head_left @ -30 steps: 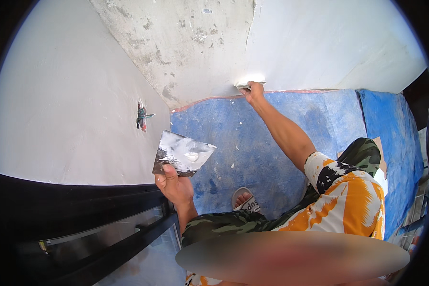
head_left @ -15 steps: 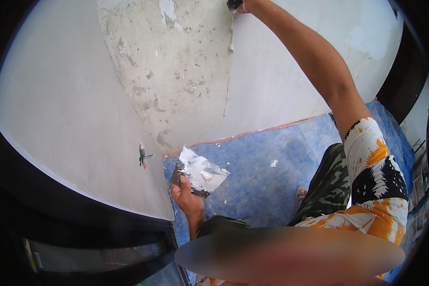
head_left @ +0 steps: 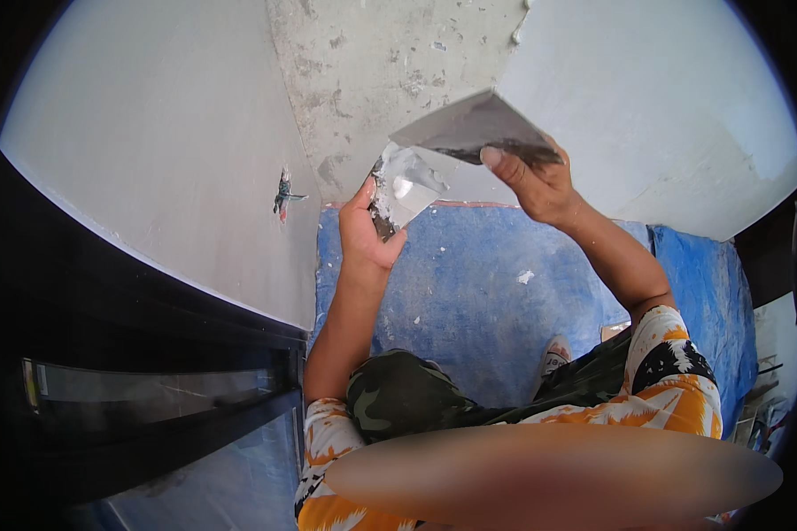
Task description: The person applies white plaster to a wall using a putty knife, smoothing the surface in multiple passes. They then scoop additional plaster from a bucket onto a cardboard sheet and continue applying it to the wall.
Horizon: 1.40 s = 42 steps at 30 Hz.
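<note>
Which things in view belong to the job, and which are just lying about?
In use:
left hand: paste-smeared metal blade
right hand: grey metal blade
rough wall strip, probably

Just about:
white scrap on blue floor sheet
wires poking from left wall

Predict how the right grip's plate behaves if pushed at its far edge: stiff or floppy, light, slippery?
The plate is likely stiff: held near one edge by the right grip, it juts out without visible sag. Probably light for its size; it looks thin. Possibly slippery, as its face looks smooth.
</note>
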Each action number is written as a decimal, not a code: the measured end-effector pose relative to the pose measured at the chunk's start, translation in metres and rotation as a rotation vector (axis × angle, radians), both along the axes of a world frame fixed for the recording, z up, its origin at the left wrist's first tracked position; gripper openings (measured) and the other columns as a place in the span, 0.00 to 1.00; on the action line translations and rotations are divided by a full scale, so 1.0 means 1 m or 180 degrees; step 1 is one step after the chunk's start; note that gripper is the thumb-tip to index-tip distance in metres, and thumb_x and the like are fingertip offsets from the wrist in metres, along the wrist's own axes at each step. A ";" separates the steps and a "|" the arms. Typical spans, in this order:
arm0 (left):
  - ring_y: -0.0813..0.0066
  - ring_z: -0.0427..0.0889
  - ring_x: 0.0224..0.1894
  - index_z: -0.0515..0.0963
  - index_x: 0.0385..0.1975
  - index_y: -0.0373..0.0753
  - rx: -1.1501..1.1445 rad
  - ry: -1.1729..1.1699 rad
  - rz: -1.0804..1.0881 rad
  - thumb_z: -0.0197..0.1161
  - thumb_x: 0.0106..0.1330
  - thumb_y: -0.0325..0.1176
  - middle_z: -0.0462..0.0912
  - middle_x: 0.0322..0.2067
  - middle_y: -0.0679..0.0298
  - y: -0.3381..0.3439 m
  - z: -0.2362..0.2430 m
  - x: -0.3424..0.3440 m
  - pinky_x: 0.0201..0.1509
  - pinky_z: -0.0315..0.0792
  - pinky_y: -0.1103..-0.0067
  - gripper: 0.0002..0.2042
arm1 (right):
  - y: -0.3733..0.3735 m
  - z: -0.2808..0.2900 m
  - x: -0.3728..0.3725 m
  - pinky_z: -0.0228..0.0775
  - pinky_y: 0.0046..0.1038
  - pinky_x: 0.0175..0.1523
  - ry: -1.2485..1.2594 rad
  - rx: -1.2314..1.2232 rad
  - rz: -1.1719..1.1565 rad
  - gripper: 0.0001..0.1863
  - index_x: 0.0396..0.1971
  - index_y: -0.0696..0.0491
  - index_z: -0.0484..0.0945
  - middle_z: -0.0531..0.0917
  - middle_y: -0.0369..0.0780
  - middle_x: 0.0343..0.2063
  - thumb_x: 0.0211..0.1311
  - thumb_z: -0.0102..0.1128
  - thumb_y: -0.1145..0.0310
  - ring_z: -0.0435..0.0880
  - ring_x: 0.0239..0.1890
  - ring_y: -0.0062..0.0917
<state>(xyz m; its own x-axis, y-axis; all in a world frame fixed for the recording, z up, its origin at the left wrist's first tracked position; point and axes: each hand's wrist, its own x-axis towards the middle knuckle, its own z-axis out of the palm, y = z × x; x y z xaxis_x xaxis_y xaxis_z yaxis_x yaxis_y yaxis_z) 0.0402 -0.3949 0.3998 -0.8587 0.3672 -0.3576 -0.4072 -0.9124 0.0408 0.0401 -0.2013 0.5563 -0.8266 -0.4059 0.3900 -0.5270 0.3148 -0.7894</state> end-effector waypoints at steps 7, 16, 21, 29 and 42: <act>0.62 0.74 0.59 0.67 0.61 0.33 -0.0328 0.0792 0.0842 0.51 0.73 0.36 0.74 0.58 0.56 -0.009 0.021 0.012 0.64 0.67 0.65 0.20 | 0.022 -0.072 0.026 0.78 0.40 0.52 -0.0603 0.1638 -0.0643 0.23 0.56 0.52 0.75 0.79 0.45 0.51 0.59 0.56 0.81 0.81 0.51 0.39; 0.56 0.79 0.48 0.81 0.47 0.37 -0.4526 0.4399 0.1565 0.61 0.57 0.22 0.83 0.47 0.54 0.023 -0.013 0.032 0.53 0.71 0.67 0.17 | 0.079 -0.147 0.039 0.80 0.38 0.53 -0.3817 -0.4357 -0.0278 0.21 0.53 0.67 0.68 0.79 0.50 0.48 0.60 0.52 0.75 0.84 0.47 0.38; 0.57 0.80 0.42 0.81 0.49 0.37 -0.5963 0.3523 0.0364 0.58 0.63 0.23 0.83 0.45 0.54 -0.009 -0.054 0.068 0.47 0.73 0.70 0.15 | 0.142 -0.251 0.022 0.71 0.42 0.63 -0.3419 -0.4368 -0.1154 0.25 0.59 0.64 0.63 0.76 0.52 0.55 0.62 0.48 0.74 0.77 0.57 0.42; 0.69 0.79 0.46 0.77 0.51 0.27 -0.4867 0.0782 0.0059 0.56 0.72 0.44 0.82 0.42 0.55 -0.020 -0.101 0.157 0.51 0.72 0.74 0.22 | 0.143 -0.487 -0.049 0.66 0.54 0.64 -0.3278 -0.5352 -0.2782 0.23 0.61 0.59 0.60 0.69 0.52 0.60 0.66 0.36 0.78 0.70 0.62 0.46; 0.78 0.75 0.38 0.78 0.43 0.29 -0.4013 0.0842 0.0693 0.55 0.72 0.46 0.80 0.36 0.64 -0.052 -0.072 0.170 0.42 0.70 0.79 0.21 | 0.072 -0.177 -0.149 0.72 0.62 0.51 -0.2440 -0.3323 -0.3042 0.16 0.51 0.68 0.62 0.71 0.55 0.46 0.64 0.44 0.79 0.77 0.44 0.51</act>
